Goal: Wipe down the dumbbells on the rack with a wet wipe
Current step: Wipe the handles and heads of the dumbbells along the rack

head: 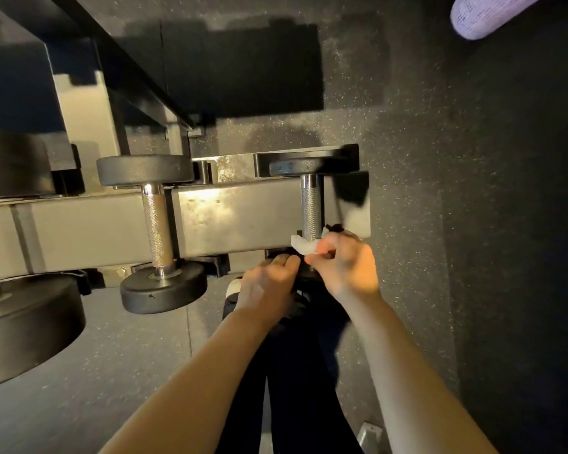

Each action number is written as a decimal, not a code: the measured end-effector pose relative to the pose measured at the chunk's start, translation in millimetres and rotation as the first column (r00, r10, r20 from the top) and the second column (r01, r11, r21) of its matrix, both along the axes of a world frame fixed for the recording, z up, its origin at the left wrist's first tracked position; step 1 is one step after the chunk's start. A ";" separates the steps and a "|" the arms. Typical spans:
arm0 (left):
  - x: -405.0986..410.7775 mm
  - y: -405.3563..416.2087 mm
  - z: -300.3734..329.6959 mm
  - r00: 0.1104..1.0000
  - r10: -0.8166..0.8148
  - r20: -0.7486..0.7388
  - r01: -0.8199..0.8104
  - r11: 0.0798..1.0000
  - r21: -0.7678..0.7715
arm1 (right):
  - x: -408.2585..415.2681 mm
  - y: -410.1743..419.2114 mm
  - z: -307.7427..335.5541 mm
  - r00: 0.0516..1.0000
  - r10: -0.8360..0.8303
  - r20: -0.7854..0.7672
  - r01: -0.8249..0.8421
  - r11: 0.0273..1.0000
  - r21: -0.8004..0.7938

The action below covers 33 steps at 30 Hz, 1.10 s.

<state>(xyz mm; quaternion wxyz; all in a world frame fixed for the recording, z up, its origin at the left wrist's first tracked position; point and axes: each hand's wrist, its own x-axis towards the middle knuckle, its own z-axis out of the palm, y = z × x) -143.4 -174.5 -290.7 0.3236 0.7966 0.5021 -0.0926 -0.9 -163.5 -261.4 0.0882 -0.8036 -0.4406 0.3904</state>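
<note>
My right hand [343, 265] pinches the wet wipe [304, 245] against the near end of the small dumbbell's knurled handle [311, 208], on the rack [112, 224]. Left hand [269, 283] curls on the near head, steadying it. Best to wrap the wipe round and run the full handle. Both forearms reach forward, wrists low. Next dumbbell [154, 224] sits just left.
</note>
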 end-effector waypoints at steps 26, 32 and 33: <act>6.8 5.5 -0.1 0.992 -0.096 -0.083 0.108 0.983 0.149 | 1.6 16.2 -2.3 0.982 0.181 0.054 -0.188 0.951 0.245; -1.2 16.1 8.8 1.000 -0.004 -0.013 0.002 0.992 -0.128 | 6.9 62.7 -5.0 0.891 -0.368 -0.267 0.448 0.813 0.373; -5.9 14.5 11.2 0.999 0.024 0.041 -0.019 0.992 -0.126 | 6.1 61.8 -5.8 0.872 -0.383 -0.304 0.476 0.810 0.344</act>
